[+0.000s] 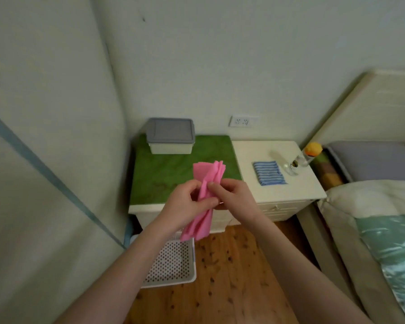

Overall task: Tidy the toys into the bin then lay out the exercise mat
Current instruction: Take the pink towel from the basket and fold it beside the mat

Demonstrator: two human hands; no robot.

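I hold a folded pink mat (207,174) upright in front of me, above the near edge of a green-topped cabinet (164,174). My left hand (187,202) grips its middle from the left, and my right hand (229,197) pinches the same folds from the right. The pink layers fan out above my fingers and hang down below them. A white perforated basket (173,265) stands on the wooden floor under my left forearm. On the cabinet's far side rests a white box with a grey lid (170,135), lid on.
A white bedside table (278,174) holds a blue striped folded cloth (269,173) and a glass bottle (297,163) with an orange top. A bed (372,206) fills the right side. A wall and door panel stand at left. Wooden floor (232,277) lies below.
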